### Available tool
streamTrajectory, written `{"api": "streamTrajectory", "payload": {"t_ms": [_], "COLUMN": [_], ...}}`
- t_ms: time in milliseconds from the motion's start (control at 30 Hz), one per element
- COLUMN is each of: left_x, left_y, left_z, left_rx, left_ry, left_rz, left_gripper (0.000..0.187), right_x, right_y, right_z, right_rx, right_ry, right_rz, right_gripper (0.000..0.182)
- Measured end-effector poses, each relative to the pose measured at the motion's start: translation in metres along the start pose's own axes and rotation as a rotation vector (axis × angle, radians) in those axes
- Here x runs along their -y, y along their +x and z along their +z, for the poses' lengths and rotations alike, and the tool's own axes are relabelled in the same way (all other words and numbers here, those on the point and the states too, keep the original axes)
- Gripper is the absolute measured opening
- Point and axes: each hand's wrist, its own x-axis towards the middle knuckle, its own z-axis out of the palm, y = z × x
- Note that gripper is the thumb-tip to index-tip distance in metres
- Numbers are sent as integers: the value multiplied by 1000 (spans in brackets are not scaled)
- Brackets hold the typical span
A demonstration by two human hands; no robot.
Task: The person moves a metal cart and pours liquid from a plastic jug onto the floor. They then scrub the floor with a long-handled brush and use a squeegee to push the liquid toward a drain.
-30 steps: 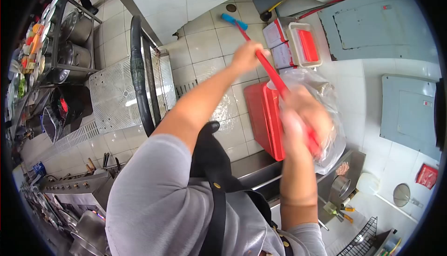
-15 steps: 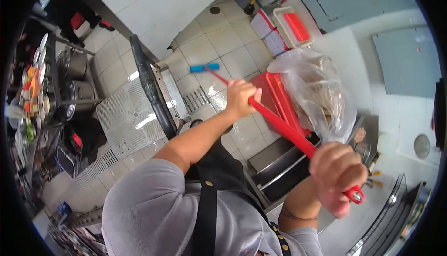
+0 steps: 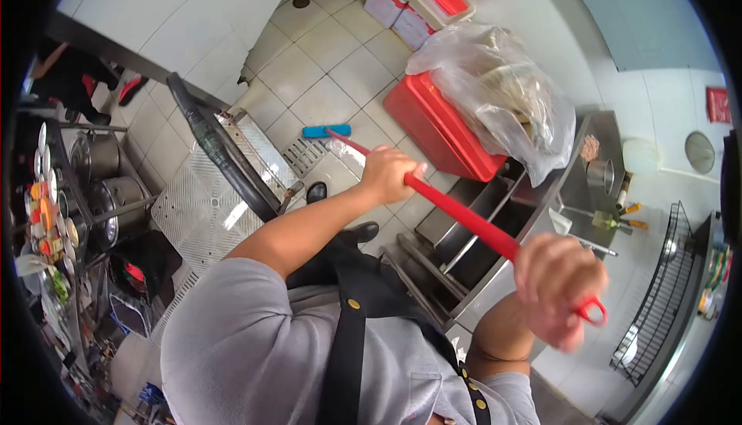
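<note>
Both hands are wrapped tight round the long red plastic squeegee handle [image 3: 456,209]: left hand [image 3: 386,174] mid-shaft, right hand [image 3: 558,290] at the looped top end. Its blue rubber head [image 3: 325,130] sits on the wet white tile floor [image 3: 340,77], just beside the perforated metal drain grate [image 3: 209,201]. Risk-wise, that floor looks slick, so a hard push could slip a foot. Right of the handle, the red plastic bin [image 3: 437,127] with its clear plastic bag [image 3: 495,93] sits close, so a wide swing could clip it.
</note>
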Motion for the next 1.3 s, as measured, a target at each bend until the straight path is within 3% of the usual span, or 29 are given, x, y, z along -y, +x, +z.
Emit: {"api": "streamTrajectory", "payload": {"t_ms": [33,67,133,200,267,300,367,467,500,567,633,667,700,733,767,833,900,933,1000,1067,1167,1300], "left_x": [-10,-11,5,56,134,151,171,102,73,15,-21,-37,-48,-54,-58,-40,30,29,14,-10,-43,-76], "left_y": [2,3,23,45,60,58,56,18,3,-22,-31,-30,-27,-18,-10,5,6,-3,-22,-42,-52,-30], "left_z": [0,1,14,37,68,73,79,88,79,59,43,36,32,32,32,53,92,87,75,49,40,64], "left_rx": [51,132,24,-21,-207,-186,108,1,42,193,331,326,322,325,349,290,389,390,428,528,500,445], "left_ry": [-52,31,-17,94,129,123,244,40,-140,-23,-34,-86,-141,-144,-174,-226,-249,-246,-388,-482,-339,-460], "left_rz": [91,58,-19,-155,-37,-40,-96,-131,-94,-69,-42,34,101,103,74,90,107,95,-17,-34,37,94], "left_gripper": [39,33,30,33,33,33,29,25,25,19,16,22,29,29,23,15,15,15,27,25,21,23], "right_x": [9,6,-12,-64,-130,-163,-172,-82,-47,7,25,34,45,53,60,45,-9,-30,-22,6,46,76], "right_y": [-3,-8,-26,-39,-53,-63,-74,-59,-57,-58,-56,-55,-52,-49,-53,-54,-60,-45,-43,-54,-45,-42], "right_z": [-7,-10,-6,-5,-22,-21,-22,-15,-10,-12,-35,-36,-34,-32,-25,-4,5,12,18,11,7,7], "right_rx": [93,73,18,-63,118,85,-10,-172,-235,-258,11,2,113,228,180,-83,-275,-160,-101,40,-109,-24], "right_ry": [66,56,2,-239,-392,-416,-427,-300,-274,-177,-63,-73,-13,53,-6,-293,-697,-448,-358,-101,-155,-132], "right_rz": [-68,-65,-134,9,126,144,181,231,251,225,20,1,-139,-268,-278,-187,-45,-146,-189,-198,-136,-173], "right_gripper": [48,48,45,32,28,27,25,33,33,30,27,27,37,50,48,48,51,48,46,41,36,33]}}
